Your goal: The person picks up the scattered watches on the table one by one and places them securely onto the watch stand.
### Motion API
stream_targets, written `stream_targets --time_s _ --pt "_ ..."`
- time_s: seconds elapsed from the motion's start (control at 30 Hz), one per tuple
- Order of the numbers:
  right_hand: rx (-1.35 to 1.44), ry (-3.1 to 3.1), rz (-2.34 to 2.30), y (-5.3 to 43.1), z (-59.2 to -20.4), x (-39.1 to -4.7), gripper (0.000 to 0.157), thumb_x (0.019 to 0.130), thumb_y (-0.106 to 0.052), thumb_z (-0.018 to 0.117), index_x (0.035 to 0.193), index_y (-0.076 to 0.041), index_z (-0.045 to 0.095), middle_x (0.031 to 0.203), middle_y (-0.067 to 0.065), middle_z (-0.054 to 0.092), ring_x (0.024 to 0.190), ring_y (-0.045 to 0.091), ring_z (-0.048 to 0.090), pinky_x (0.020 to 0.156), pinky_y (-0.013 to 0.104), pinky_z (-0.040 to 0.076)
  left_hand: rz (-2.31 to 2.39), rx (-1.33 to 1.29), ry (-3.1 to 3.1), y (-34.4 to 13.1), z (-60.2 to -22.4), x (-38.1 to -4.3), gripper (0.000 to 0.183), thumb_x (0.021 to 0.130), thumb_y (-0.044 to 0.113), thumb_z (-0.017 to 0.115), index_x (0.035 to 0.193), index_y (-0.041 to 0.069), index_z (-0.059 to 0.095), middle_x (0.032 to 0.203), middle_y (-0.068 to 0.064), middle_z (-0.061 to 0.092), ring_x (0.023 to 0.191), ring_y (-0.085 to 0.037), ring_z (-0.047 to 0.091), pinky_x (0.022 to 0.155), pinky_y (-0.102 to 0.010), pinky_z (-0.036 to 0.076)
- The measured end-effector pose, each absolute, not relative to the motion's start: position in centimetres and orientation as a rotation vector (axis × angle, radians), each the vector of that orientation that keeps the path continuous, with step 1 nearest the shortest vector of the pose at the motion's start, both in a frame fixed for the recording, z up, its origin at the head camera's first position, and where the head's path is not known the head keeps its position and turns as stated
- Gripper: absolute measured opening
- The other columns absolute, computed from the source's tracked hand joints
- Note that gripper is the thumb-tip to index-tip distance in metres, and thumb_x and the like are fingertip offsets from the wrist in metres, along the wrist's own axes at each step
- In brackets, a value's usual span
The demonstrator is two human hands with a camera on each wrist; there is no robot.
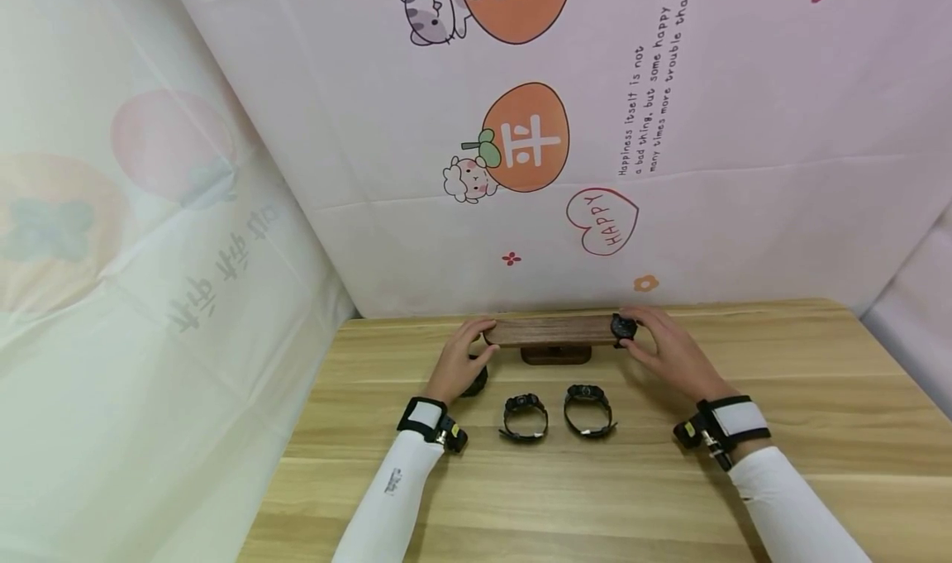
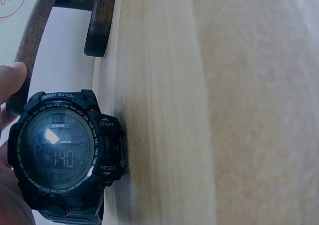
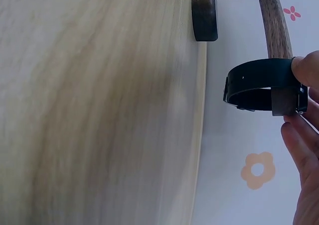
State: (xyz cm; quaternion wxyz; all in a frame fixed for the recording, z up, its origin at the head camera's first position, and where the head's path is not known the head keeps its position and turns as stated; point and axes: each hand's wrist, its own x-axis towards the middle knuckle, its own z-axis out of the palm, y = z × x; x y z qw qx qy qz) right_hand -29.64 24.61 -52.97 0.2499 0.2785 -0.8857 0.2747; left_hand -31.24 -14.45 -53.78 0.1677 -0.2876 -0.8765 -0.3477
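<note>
A dark wooden watch stand (image 1: 554, 331) with a horizontal bar and a small base is at the table's back. My left hand (image 1: 455, 363) grips the bar's left end; its thumb shows on the bar in the left wrist view. My right hand (image 1: 673, 352) pinches a black watch (image 1: 623, 326) looped round the bar's right end. In the right wrist view its dark strap (image 3: 259, 75) hangs in a loop below the bar. A black digital sport watch (image 2: 57, 150) sits beside my left hand, partly hidden by it in the head view.
Two more black watches, one left (image 1: 524, 417) and one right (image 1: 587, 410), stand with closed straps on the wooden table (image 1: 565, 505) in front of the stand. A printed white cloth (image 1: 416, 257) hangs behind the table's back edge, another cloth (image 1: 149, 340) at the left.
</note>
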Motion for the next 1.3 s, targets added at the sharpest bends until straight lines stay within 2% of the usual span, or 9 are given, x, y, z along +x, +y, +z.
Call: stream_targets --time_s 0.3,0.77,1.3 --pt "0.768 -2.403 0.742 24.03 -52.61 -29.55 0.042 0.085 -0.018 0.074 0.123 -0.005 0.06 0.134 0.009 0.054 0.121 0.026 0.049 0.098 0.049 0.045 -0.982 -0.818 -2.492 -14.36 -53.48 -31.18 0.048 0.094 0.025 0.064 0.139 0.016 0.051 0.139 0.003 0.05 0.125 -0.008 0.045 0.101 -0.027 0.045" --pt "0.724 -2.386 0.713 24.18 -52.83 -29.76 0.057 0.081 -0.022 0.077 0.131 -0.004 0.056 0.129 0.016 0.056 0.12 0.031 0.048 0.099 0.054 0.043 -0.999 -0.826 -2.491 -14.37 -53.46 -31.22 0.049 0.092 0.019 0.066 0.139 0.015 0.051 0.139 0.0 0.05 0.125 -0.009 0.045 0.101 -0.029 0.045" --pt "0.724 -2.398 0.717 24.31 -53.01 -29.92 0.054 0.082 -0.026 0.076 0.13 -0.009 0.059 0.13 0.012 0.057 0.12 0.029 0.047 0.099 0.053 0.042 -1.005 -0.831 -2.499 -14.5 -53.67 -31.15 0.048 0.093 0.02 0.065 0.139 0.014 0.051 0.139 -0.004 0.05 0.126 -0.01 0.044 0.101 -0.031 0.046"
